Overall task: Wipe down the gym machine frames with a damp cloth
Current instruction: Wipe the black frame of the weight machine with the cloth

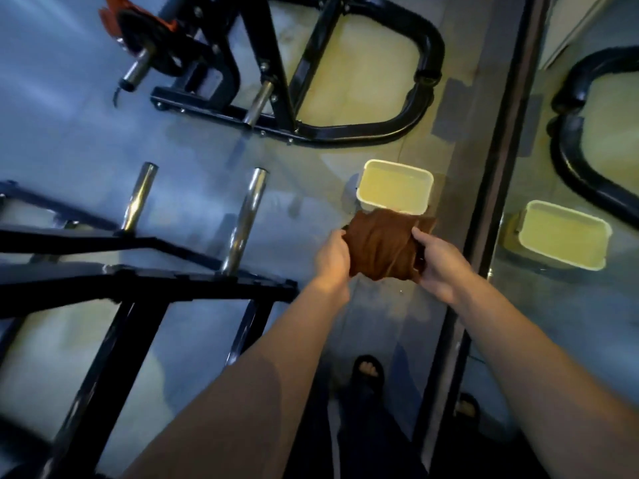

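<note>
Both hands held a bunched brown cloth (382,248) out in front, just above the floor — the left hand (332,259) closed on its left end, the right hand (437,262) clamped on its right end. Just beyond the cloth stood a pale tub (394,186) on the floor (86,133). Black machine frames lay to the left (114,274) and farther ahead (349,133); a mirror (587,305) ran along the right.

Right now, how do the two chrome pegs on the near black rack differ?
The left chrome peg looks shorter and stands farther from the cloth. The right chrome peg looks longer and is nearer the left hand. Both are shiny, bare and tilted the same way.
</note>
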Available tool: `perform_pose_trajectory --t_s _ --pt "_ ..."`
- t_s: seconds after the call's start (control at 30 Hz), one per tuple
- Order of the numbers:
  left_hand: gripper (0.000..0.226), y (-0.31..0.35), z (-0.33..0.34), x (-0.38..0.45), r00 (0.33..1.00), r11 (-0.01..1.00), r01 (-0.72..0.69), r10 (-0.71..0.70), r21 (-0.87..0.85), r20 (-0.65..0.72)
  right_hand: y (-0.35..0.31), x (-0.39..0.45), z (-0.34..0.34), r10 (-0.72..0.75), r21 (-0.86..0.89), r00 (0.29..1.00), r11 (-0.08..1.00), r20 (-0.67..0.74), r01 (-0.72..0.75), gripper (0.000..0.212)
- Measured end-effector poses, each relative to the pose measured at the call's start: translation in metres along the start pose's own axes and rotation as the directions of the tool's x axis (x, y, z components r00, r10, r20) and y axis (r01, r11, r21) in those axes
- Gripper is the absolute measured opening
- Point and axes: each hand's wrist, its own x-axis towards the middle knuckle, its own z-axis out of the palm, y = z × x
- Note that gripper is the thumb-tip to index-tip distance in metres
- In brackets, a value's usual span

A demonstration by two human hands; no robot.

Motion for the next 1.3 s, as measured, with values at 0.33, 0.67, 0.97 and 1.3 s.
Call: perform_pose_trajectory --t_s 0.33,0.67,0.97,1.3 --pt "0.064 -0.040 -0.144 -0.091 0.978 0.997 -0.081 0.075 0.021 0.195 0.083 -0.122 0.038 -0.006 -0.072 0.995 0.997 0.103 0.014 0.017" --pt "0.036 -0.068 -0.276 -0.195 0.842 0.784 -0.535 0.525 0.315 0.123 0.200 -0.224 0.085 -0.073 -0.571 0.989 0.810 0.132 0.136 0.023" --pt "0.017 -0.044 -0.437 -0.323 0.753 0.502 -0.622 0.595 0.601 0.281 0.224 -0.365 0.219 -0.090 -0.413 0.404 -0.153 0.910 0.898 0.085" --pt "0.083 -0.089 -0.603 -0.386 0.852 0.849 -0.435 0.496 0.299 -0.167 0.267 -0.467 0.353 0.296 -0.376 0.313 0.186 0.903 0.908 0.016"
